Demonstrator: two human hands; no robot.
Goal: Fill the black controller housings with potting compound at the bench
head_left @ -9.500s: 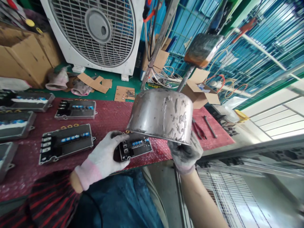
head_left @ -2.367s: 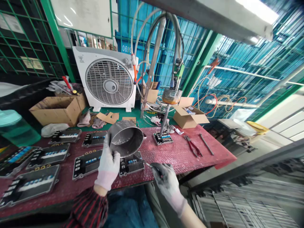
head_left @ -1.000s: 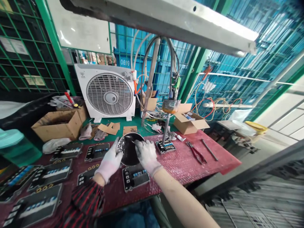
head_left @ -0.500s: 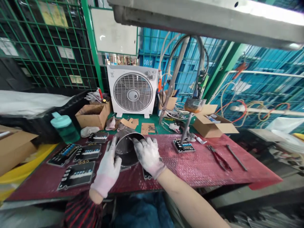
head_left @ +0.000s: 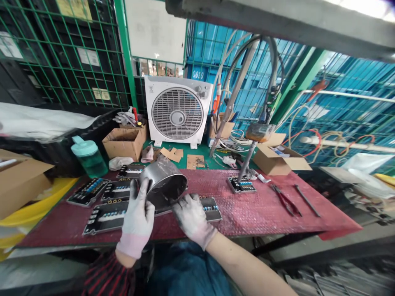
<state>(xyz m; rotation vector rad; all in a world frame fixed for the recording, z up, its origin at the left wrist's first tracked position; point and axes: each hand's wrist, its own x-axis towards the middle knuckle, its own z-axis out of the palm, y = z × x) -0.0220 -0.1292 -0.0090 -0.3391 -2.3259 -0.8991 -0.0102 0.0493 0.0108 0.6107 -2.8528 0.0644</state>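
My left hand point(head_left: 138, 222), in a whitish glove with darkened fingertips, grips the left side of a round metal pot point(head_left: 165, 174). The pot tilts on its side, its opening facing me and to the right, the inside dark. My gloved right hand point(head_left: 191, 216) is at the pot's lower right rim with fingers curled; what they hold, if anything, is hidden. Behind that hand lies a black circuit board module point(head_left: 212, 209), partly covered. Left of the pot lie several similar modules point(head_left: 106, 216) with white strips and blue parts.
One module point(head_left: 242, 185) lies under a hanging rod tool point(head_left: 247, 162). Pliers point(head_left: 286, 201) and a metal rod point(head_left: 307, 200) lie to the right on the red mat point(head_left: 262, 218). A box fan point(head_left: 178, 113), cardboard boxes point(head_left: 123, 144) and a teal bottle point(head_left: 89, 156) stand behind.
The pot has tipped further onto its side, more of its outer wall showing. My right hand has come out of its opening and down to the rim. The camera view has shifted slightly.
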